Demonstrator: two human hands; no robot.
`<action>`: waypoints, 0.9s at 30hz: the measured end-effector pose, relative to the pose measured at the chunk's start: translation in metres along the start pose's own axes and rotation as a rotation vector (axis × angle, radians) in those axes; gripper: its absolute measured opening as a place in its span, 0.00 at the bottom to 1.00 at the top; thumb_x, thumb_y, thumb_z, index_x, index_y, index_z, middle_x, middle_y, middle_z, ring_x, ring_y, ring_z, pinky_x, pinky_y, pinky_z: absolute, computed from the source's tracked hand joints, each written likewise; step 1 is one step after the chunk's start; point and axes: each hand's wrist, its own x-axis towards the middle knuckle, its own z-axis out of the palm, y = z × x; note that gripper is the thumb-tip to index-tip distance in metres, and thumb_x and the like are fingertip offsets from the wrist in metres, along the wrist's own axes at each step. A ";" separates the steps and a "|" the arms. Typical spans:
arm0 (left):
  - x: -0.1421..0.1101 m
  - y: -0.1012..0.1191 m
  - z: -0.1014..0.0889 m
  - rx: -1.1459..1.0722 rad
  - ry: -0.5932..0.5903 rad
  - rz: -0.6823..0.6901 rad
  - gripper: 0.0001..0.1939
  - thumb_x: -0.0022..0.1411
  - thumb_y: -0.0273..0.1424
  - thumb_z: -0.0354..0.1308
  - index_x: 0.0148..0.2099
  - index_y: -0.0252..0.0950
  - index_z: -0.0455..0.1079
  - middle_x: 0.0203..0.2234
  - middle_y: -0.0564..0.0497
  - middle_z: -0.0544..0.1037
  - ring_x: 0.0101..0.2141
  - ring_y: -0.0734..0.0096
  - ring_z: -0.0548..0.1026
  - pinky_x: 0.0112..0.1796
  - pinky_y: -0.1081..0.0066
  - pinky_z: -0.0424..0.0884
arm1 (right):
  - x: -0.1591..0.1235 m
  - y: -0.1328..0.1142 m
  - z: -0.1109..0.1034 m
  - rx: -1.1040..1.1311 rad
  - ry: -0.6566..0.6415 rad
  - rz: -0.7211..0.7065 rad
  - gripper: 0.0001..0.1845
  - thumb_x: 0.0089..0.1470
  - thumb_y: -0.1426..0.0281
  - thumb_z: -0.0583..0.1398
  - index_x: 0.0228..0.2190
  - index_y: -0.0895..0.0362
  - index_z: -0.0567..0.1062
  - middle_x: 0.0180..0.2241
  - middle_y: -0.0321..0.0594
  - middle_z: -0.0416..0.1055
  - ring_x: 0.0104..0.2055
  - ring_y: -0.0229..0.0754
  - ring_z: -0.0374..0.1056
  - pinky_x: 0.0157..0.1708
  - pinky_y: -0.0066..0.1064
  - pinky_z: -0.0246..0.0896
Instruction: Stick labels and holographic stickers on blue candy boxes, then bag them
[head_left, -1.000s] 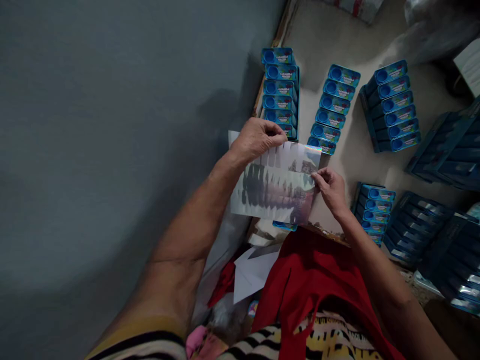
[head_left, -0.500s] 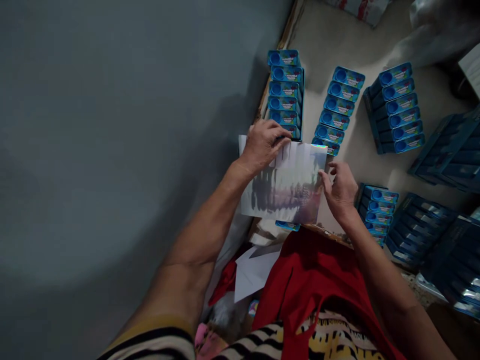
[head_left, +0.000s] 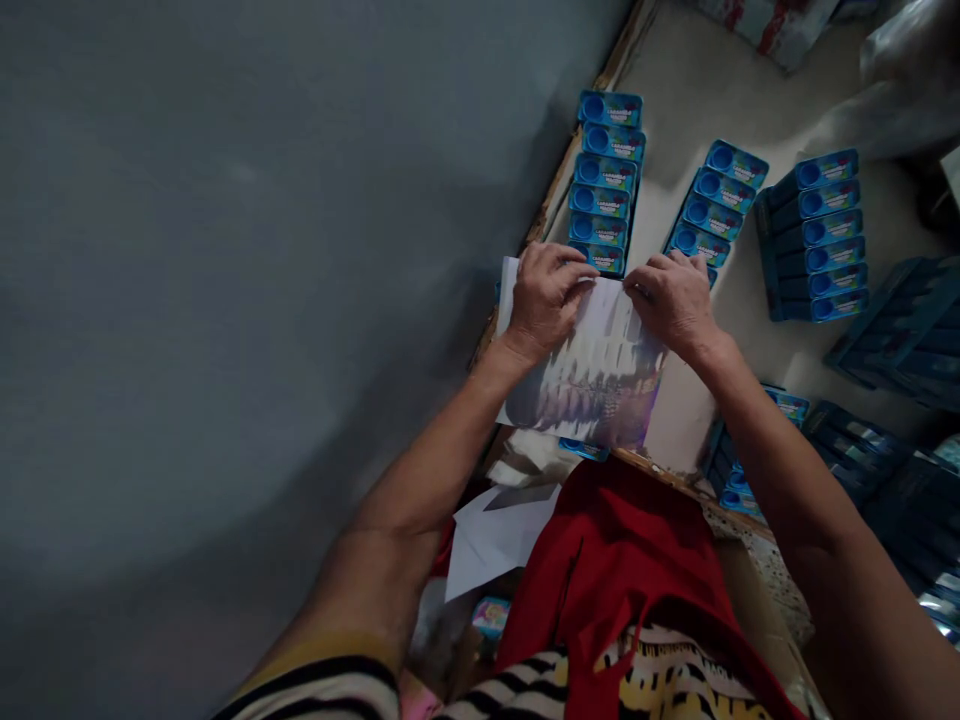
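Observation:
A glossy, see-through or mirror-like sheet (head_left: 581,385) spans the space between my hands, with pale streaks reflected on it. My left hand (head_left: 549,300) pinches its upper edge left of the middle. On the same edge, to the right, my right hand (head_left: 673,300) also closes with thumb and fingers together. Just beyond the sheet stands a row of blue printed boxes (head_left: 604,200), its near end close to my fingertips. A second row of blue boxes (head_left: 711,210) lies past my right hand, partly hidden by it. One blue box (head_left: 583,448) peeks from under the sheet's lower edge.
More blue boxes (head_left: 836,255) are stacked to the right, with darker stacks (head_left: 900,320) beyond. A grey wall (head_left: 262,250) borders the table (head_left: 675,70) on the left. White paper (head_left: 491,540) lies below the near edge, beside the red apron (head_left: 615,540).
My right hand has moved from the sheet's right side up and left to its upper edge. My left hand still holds that edge. The whole view has shifted slightly.

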 end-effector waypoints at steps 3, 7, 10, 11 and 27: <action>-0.020 0.008 0.008 0.049 -0.011 0.013 0.14 0.75 0.43 0.57 0.51 0.45 0.81 0.56 0.44 0.80 0.61 0.52 0.73 0.67 0.47 0.62 | 0.004 -0.003 0.003 -0.022 0.022 -0.002 0.14 0.71 0.68 0.55 0.40 0.53 0.81 0.40 0.46 0.76 0.50 0.55 0.64 0.53 0.48 0.54; -0.037 0.009 0.025 0.091 -0.039 -0.013 0.18 0.76 0.46 0.54 0.58 0.46 0.79 0.66 0.43 0.74 0.71 0.49 0.64 0.72 0.40 0.48 | -0.009 -0.033 -0.011 -0.027 0.063 -0.003 0.11 0.70 0.70 0.55 0.40 0.54 0.78 0.46 0.50 0.75 0.52 0.56 0.64 0.53 0.47 0.54; -0.040 0.004 0.028 0.048 -0.019 -0.016 0.19 0.76 0.46 0.54 0.59 0.46 0.79 0.68 0.43 0.73 0.73 0.49 0.62 0.73 0.39 0.46 | -0.053 -0.064 -0.038 0.101 0.101 0.018 0.09 0.69 0.70 0.57 0.37 0.54 0.76 0.44 0.48 0.76 0.50 0.54 0.66 0.52 0.45 0.55; -0.042 0.005 0.026 0.013 0.013 -0.017 0.19 0.76 0.46 0.54 0.58 0.45 0.79 0.67 0.42 0.74 0.72 0.49 0.63 0.73 0.41 0.48 | -0.074 -0.071 -0.049 0.179 0.139 0.083 0.08 0.68 0.69 0.58 0.36 0.53 0.76 0.43 0.47 0.76 0.49 0.52 0.67 0.51 0.44 0.57; -0.113 0.213 0.101 -1.319 -0.387 -1.063 0.40 0.40 0.49 0.84 0.51 0.35 0.76 0.42 0.44 0.83 0.41 0.63 0.84 0.41 0.66 0.83 | -0.254 0.001 -0.080 1.128 0.254 0.967 0.16 0.51 0.53 0.69 0.31 0.53 0.78 0.29 0.34 0.74 0.33 0.39 0.66 0.37 0.32 0.62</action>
